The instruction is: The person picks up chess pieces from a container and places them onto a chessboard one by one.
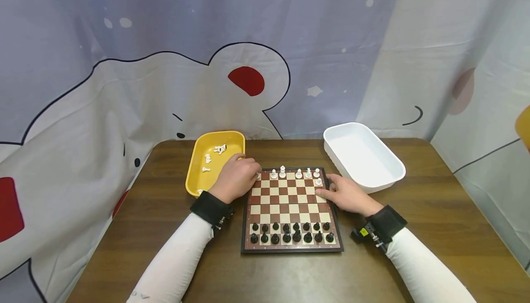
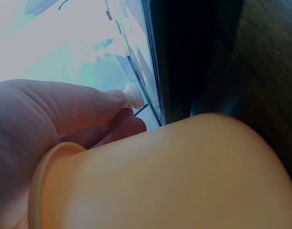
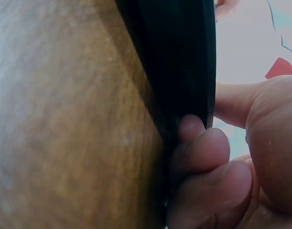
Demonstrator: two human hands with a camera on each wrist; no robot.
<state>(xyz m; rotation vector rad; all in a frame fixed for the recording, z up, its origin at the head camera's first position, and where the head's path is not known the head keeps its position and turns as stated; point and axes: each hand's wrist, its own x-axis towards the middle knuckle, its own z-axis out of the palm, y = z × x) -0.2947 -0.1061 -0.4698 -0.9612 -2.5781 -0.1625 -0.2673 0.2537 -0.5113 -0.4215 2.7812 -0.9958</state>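
Observation:
My left hand (image 1: 237,178) reaches over the yellow tray's right side to the far left corner of the chessboard (image 1: 285,206). Thumb and fingers pinch a white chess piece (image 2: 134,95), its round base toward the board; its upper part is hidden by the fingers. Along the board's right edge, my right hand (image 1: 348,193) grips the frame. Its thumb lies over the top while the other fingers (image 3: 207,150) curl against the dark side. Several white chess pieces (image 1: 282,172) stand along the far row, with a white pawn (image 1: 319,182) before the rightmost one.
Black chess pieces (image 1: 286,237) fill the two near rows. Left of the board, the yellow tray (image 1: 192,174) holds several loose white pieces (image 1: 220,148). A white tray (image 1: 364,156) stands at the back right, close to my right hand. Behind the wooden table (image 1: 430,192) hangs a patterned curtain (image 1: 323,54).

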